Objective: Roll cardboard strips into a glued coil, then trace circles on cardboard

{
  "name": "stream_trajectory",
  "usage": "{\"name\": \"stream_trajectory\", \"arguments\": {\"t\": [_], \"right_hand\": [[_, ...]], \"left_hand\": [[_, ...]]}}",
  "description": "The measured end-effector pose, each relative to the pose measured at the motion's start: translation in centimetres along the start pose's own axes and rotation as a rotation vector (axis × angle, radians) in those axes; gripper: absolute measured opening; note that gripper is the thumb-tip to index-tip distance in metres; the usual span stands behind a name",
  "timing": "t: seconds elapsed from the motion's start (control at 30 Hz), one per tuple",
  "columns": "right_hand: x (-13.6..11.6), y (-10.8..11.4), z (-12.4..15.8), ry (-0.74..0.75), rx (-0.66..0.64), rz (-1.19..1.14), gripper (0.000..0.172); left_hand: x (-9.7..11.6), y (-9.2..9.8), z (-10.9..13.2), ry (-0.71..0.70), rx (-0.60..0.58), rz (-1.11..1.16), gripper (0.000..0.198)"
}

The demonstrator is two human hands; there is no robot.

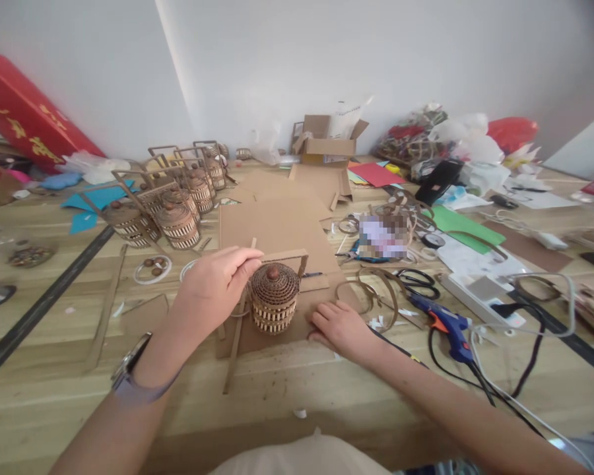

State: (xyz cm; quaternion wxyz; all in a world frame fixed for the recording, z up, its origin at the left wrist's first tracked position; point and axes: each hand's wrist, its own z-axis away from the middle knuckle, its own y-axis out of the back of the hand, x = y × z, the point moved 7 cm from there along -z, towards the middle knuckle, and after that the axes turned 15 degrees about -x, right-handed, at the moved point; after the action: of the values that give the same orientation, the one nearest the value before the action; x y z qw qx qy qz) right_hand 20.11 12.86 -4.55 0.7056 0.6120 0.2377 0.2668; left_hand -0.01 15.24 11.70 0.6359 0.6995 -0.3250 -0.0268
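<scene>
Fingers [245, 255] of our left hand [212, 287] pinch the handle [286, 253], mid-frame, where uneven pulling could tip the basket [274, 318], our right hand's [340, 328] lying loosely parted.

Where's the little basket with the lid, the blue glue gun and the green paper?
Little basket [274, 294]: head view, on the lid's front, below the knob.
Glue gun [453, 324]: head view, on its blue body.
Green paper [462, 222]: head view, near its middle.

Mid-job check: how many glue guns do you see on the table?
1. The blue glue gun lies on the table, to the right of the right hand and beside the white power strip. Others may be hidden in the clutter.
</scene>
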Motion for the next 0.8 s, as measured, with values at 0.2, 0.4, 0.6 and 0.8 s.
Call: {"name": "stream_trajectory", "arguments": {"t": [0.2,0.4,0.6,0.8], "right_hand": [[1.7,0.2,-3.1,-0.113,0.002,-0.059,0.015],[2.3,1.6,-3.1,-0.105,-0.012,-0.11,0.014],[2.9,5.3,-1.3,-0.143,0.078,-0.137,0.027],[0.8,10.8,-0.1,-0.069,0.47,-0.269,0.024]], "left_hand": [[-0.2,-0.6,-0.5,-0.007,0.012,0.063,0.028],[-0.9,-1.0,-1.0,0.009,0.02,0.093,0.026],[-1.3,-0.6,-1.2,0.016,0.054,0.096,0.026],[-2.1,-1.4,-1.3,0.0,0.059,0.148,0.024]]}}
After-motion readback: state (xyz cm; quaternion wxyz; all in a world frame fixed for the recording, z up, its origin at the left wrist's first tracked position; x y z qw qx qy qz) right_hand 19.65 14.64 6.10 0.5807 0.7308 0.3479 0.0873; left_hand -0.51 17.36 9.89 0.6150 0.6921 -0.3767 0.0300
